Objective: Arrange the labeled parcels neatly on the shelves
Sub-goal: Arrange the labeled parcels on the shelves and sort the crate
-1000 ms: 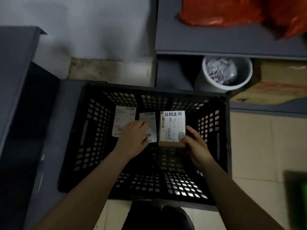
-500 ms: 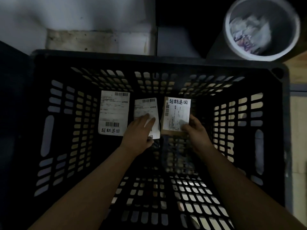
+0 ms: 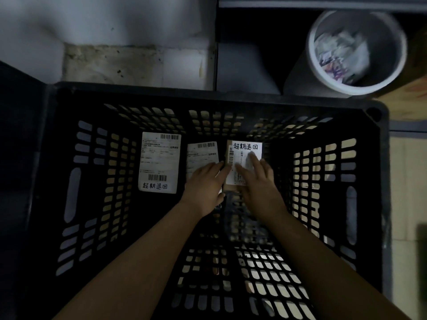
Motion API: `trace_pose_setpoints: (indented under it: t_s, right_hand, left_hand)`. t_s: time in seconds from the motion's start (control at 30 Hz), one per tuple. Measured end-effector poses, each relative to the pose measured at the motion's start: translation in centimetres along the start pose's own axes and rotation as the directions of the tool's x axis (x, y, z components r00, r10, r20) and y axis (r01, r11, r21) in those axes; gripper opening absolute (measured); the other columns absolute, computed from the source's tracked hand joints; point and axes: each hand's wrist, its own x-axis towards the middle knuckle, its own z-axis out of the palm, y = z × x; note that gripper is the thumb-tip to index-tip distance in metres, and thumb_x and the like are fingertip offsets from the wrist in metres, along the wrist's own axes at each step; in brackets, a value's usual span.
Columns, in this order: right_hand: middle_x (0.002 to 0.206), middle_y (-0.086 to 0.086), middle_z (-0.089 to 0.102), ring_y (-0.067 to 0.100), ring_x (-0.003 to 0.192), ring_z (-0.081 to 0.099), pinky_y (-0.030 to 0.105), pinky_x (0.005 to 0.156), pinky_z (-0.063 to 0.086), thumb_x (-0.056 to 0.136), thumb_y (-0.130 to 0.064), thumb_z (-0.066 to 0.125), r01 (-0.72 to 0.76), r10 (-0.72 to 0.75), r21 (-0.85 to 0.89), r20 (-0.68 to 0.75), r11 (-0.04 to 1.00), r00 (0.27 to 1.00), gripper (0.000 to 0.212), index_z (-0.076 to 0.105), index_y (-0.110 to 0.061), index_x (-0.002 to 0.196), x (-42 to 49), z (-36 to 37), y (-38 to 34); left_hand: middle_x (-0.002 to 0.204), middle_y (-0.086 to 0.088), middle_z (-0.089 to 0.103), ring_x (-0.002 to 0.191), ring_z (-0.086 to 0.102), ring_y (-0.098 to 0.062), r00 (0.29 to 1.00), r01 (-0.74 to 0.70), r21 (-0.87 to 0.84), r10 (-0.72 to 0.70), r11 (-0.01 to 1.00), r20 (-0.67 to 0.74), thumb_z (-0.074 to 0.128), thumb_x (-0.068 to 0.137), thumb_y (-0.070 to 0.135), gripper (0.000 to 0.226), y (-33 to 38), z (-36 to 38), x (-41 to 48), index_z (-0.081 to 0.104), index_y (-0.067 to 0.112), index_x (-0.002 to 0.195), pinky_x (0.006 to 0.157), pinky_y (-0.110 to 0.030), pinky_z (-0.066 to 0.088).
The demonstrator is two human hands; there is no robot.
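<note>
The right hand lies flat on the small box, fingers straight, and the left hand touches its left side with straight fingers. The box sits by the far wall of the basket, long side pointing away.

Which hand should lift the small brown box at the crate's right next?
Right, probably. The right hand lies on the small brown cardboard box, fingers across its white label. The left hand lies mostly over the middle flat white-labelled parcel, only fingertips at the box's edge.
</note>
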Motion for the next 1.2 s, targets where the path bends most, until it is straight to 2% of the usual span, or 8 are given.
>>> trace_pose_setpoints:
  t_s: [0.17, 0.27, 0.37, 0.6, 0.7, 0.8, 0.93, 1.2]
  right_hand:
    - [0.162, 0.007, 0.011, 0.031, 0.145, 0.013, 0.043, 0.116, 0.02, 0.095, -0.025, 0.056, 0.031, -0.031, -0.082, 0.002, 0.996, 1.0, 0.064, 0.028, -0.027, 0.152, -0.2, -1.7, -0.5]
    - [0.148, 0.012, 0.039, 0.03, 0.132, 0.037, 0.039, 0.11, 0.027, 0.091, -0.02, 0.06, 0.091, -0.096, -0.094, -0.051, 0.991, 0.994, 0.061, 0.038, -0.017, 0.148, -1.2, -4.5, -2.3]
    - [0.12, 0.014, 0.059, 0.034, 0.107, 0.056, 0.04, 0.094, 0.042, 0.083, -0.014, 0.068, 0.235, -0.256, -0.167, -0.116, 0.957, 0.96, 0.045, 0.059, -0.008, 0.126, -3.1, -8.0, -5.3]
    - [0.096, 0.008, 0.059, 0.029, 0.085, 0.057, 0.038, 0.073, 0.045, 0.077, -0.016, 0.073, 0.511, -0.565, -0.307, -0.118, 0.803, 0.817, 0.026, 0.065, -0.011, 0.102, -11.0, -17.0, -15.3]
    - [0.085, 0.007, 0.06, 0.028, 0.074, 0.058, 0.034, 0.063, 0.045, 0.067, -0.013, 0.078, 0.658, -0.719, -0.33, -0.103, 0.677, 0.687, 0.026, 0.065, -0.012, 0.089, -15.2, -18.8, -19.9]
    - [0.093, 0.006, 0.06, 0.026, 0.084, 0.057, 0.036, 0.072, 0.048, 0.074, -0.019, 0.072, 0.777, -0.836, -0.343, -0.048, 0.528, 0.547, 0.023, 0.063, -0.014, 0.094, -19.8, -19.5, -24.8]
    - [0.091, 0.007, 0.061, 0.028, 0.081, 0.059, 0.036, 0.07, 0.049, 0.071, -0.014, 0.074, 0.885, -0.94, -0.338, 0.006, 0.319, 0.341, 0.025, 0.064, -0.012, 0.094, -26.7, -18.2, -31.7]
    - [0.094, 0.001, 0.058, 0.024, 0.086, 0.058, 0.035, 0.077, 0.047, 0.075, -0.018, 0.074, 0.946, -0.967, -0.226, 0.159, -0.232, -0.199, 0.025, 0.063, -0.016, 0.098, -45.2, -11.7, -42.9]
  left_hand:
    - [0.148, -0.007, 0.038, 0.134, 0.037, -0.027, 0.999, 0.039, 0.042, -0.037, 0.998, -0.032, 0.065, 0.088, 0.029, 0.068, 0.7, -1.2, -0.8, 0.035, 0.016, 0.147, 0.106, -0.04, 0.033]
    - [0.117, -0.013, 0.06, 0.103, 0.059, -0.034, 0.994, 0.013, 0.016, -0.011, 1.0, -0.11, 0.077, 0.075, 0.017, 0.054, 1.7, -4.5, -2.2, 0.058, 0.007, 0.125, 0.079, -0.043, 0.048]
    - [0.09, -0.013, 0.064, 0.076, 0.062, -0.034, 0.971, 0.051, 0.047, -0.039, 0.998, -0.234, 0.086, 0.062, 0.011, 0.048, 3.4, -9.2, -4.7, 0.066, 0.004, 0.105, 0.058, -0.037, 0.05]
    - [0.081, -0.005, 0.059, 0.07, 0.056, -0.027, 0.821, 0.3, 0.072, -0.219, 0.951, -0.528, 0.074, 0.072, 0.015, 0.021, 9.4, -19.9, -16.6, 0.065, 0.013, 0.091, 0.056, -0.034, 0.04]
    - [0.082, -0.006, 0.058, 0.07, 0.055, -0.027, 0.71, 0.426, 0.056, -0.295, 0.903, -0.64, 0.07, 0.077, 0.018, 0.017, 12.0, -23.2, -23.2, 0.064, 0.013, 0.092, 0.055, -0.037, 0.042]
    - [0.085, -0.003, 0.059, 0.075, 0.056, -0.024, 0.573, 0.57, 0.012, -0.387, 0.822, -0.723, 0.054, 0.083, 0.029, 0.02, 14.3, -25.4, -30.9, 0.064, 0.016, 0.094, 0.062, -0.036, 0.043]
    - [0.085, -0.005, 0.057, 0.078, 0.055, -0.027, 0.388, 0.742, -0.014, -0.446, 0.67, -0.806, 0.055, 0.085, 0.029, 0.018, 17.7, -26.4, -42.2, 0.063, 0.015, 0.093, 0.067, -0.037, 0.038]
    - [0.085, -0.004, 0.06, 0.078, 0.056, -0.028, 0.022, 0.954, -0.158, -0.586, 0.254, -0.81, 0.051, 0.081, 0.027, 0.025, 28.2, -21.6, -63.6, 0.064, 0.014, 0.098, 0.068, -0.036, 0.037]
